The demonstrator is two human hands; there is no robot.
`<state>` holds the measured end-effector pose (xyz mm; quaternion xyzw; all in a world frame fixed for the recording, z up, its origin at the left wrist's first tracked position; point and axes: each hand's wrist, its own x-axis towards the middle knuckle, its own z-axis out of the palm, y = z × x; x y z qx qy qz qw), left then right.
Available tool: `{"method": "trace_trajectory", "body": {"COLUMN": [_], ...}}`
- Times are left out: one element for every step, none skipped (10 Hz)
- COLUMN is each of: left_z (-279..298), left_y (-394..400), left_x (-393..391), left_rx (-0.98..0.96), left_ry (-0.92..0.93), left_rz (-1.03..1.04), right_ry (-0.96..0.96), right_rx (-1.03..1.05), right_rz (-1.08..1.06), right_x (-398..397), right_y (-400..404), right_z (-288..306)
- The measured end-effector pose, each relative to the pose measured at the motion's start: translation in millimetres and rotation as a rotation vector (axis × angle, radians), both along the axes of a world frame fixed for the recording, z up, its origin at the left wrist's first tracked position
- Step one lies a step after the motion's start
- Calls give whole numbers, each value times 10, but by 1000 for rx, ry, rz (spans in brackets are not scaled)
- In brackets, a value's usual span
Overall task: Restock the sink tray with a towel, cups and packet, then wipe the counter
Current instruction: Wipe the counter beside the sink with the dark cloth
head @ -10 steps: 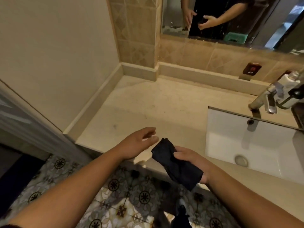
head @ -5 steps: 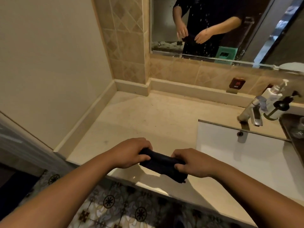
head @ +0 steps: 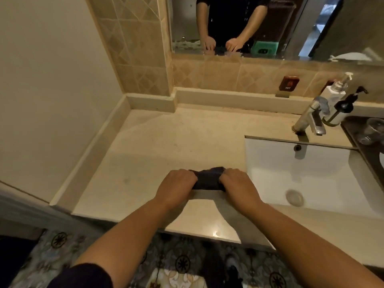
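A pale beige stone tabletop (head: 166, 142) fills the corner of a bathroom, bounded by a plain cream wall on the left and tan diamond-patterned tiles at the back, with a raised lip running along both. Above the tiles a mirror (head: 270, 26) reflects the person's two arms and hands. The floor (head: 182, 265) below the front edge is covered in dark patterned tiles. A white rectangular sink (head: 311, 173) is set into the tabletop on the right, its drain visible and the basin holding nothing else; a chrome faucet (head: 309, 119) stands behind it, with a white pump bottle (head: 336, 92) and a dark pump bottle (head: 342, 107) just beside it. At the far right edge a dark tray (head: 353, 132) holds a clear cup (head: 372, 129). The left hand (head: 176, 187) and right hand (head: 239, 186) are both curled closed around the ends of a dark cloth (head: 208, 180), pressing it onto the tabletop just left of the sink.
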<state>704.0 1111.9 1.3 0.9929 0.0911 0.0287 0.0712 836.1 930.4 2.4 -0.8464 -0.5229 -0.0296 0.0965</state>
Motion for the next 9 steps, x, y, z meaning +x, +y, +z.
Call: {"method": "trace_trajectory", "body": {"left_z": [-421,-545,-514,-513,-581,-660,-560,-309,111], "left_y": [-141,-141,-137,-200,-249,-255,-253,-211,-26], "left_x": [-281,-424,-516,-499,-405,-376,-346,-245,-61], "left_rx": [-8,-43,-32,-19,-7,-6,-56,-163,-189], "left_ry": [69,60,38,81,255,387,477,570,566], "left_rz": [-88,-132,-148,-112,-69,-53,-22,17,70], "right_ry": [115,198,169,116,123,197,256,258,258], "right_rx": [19,-9,-2,-19,-225,-403,-480,-554,-595], "right_rz": [26,-15,5,-10,4,41,61,78,68], "right_x": [-334,-473,-475,-460,-462,-432,-359,-244,-64], "right_y": [-251,-325,-373,-362,-303,-308,-274,-141,196], "right_z": [-451,-541,-465,-443,-495,-596,-505,-261,202]}}
